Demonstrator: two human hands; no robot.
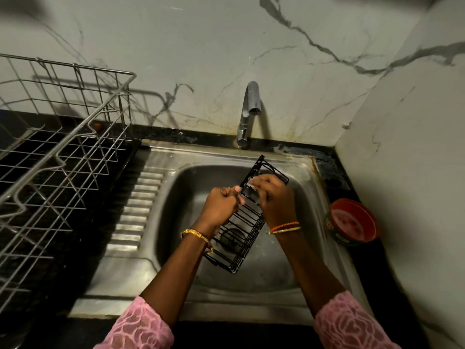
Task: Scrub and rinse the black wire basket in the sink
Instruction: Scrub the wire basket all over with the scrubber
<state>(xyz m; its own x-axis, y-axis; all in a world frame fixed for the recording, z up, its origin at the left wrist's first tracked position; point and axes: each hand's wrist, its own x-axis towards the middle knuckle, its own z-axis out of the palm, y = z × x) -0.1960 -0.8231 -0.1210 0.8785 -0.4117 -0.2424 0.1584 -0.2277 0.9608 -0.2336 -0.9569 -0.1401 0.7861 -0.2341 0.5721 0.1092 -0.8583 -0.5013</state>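
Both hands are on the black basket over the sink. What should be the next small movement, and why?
Probably slide the right hand with its pale scrubber down the black wire basket toward its near end. The left hand steadies the basket over the sink, scrubbing sits only at the far end, and the tap shows no water.

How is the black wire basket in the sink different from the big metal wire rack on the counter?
The black wire basket is small, dark and held tilted over the steel sink by both hands; the silver wire dish rack is far larger, shiny and stands untouched on the counter. Both are open wire grids.
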